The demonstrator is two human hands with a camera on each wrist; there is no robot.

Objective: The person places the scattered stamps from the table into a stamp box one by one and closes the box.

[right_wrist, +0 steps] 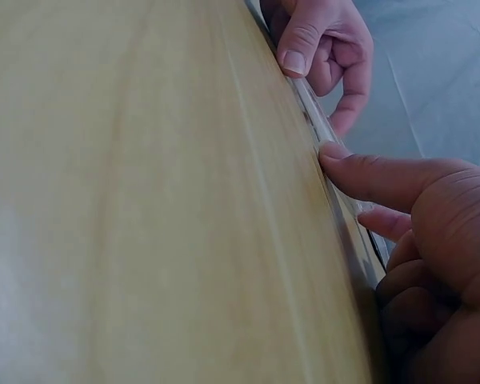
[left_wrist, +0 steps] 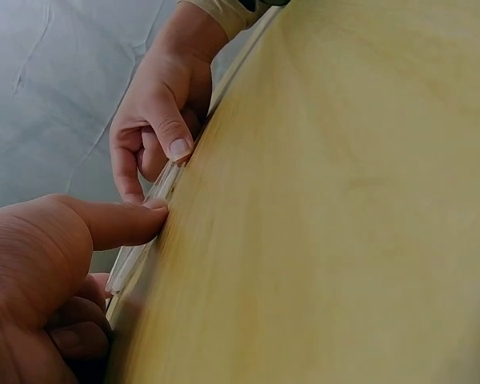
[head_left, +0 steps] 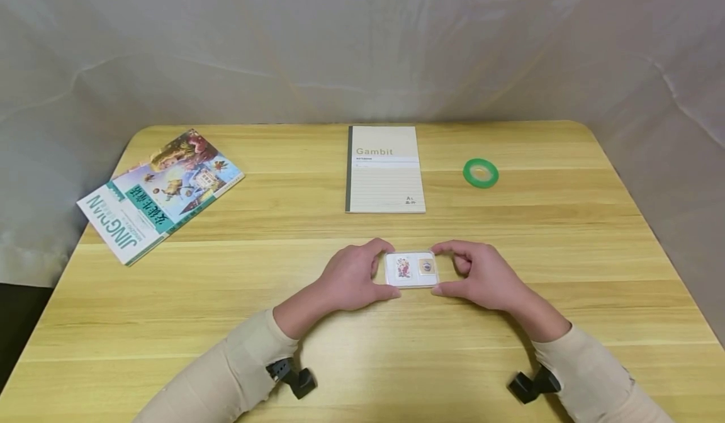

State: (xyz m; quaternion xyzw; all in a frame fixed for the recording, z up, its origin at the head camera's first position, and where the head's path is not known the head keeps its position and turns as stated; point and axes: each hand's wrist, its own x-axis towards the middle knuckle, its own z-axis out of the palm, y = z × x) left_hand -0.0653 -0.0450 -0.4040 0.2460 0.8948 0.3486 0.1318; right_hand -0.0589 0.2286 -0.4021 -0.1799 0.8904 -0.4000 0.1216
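Near the middle of the wooden table, a small flat clear case [head_left: 410, 283] shows a white inside with two little stamp-like pictures, one floral and one tan. My left hand [head_left: 355, 276] pinches its left end between thumb and forefinger, at the near and far edges. The right end is pinched the same way by my right hand [head_left: 486, 276]. Both wrist views show the case [left_wrist: 130, 264] edge-on, low at the tabletop; whether it touches the wood I cannot tell. The other fingers of both hands are curled in.
Behind the case lies a beige notebook [head_left: 385, 187] marked Gambit. To its right is a green ring-shaped roll of tape [head_left: 481, 173]. A colourful book [head_left: 164, 196] lies askew at the far left of the table [head_left: 272, 221]. A grey sheet [head_left: 362, 45] hangs behind.
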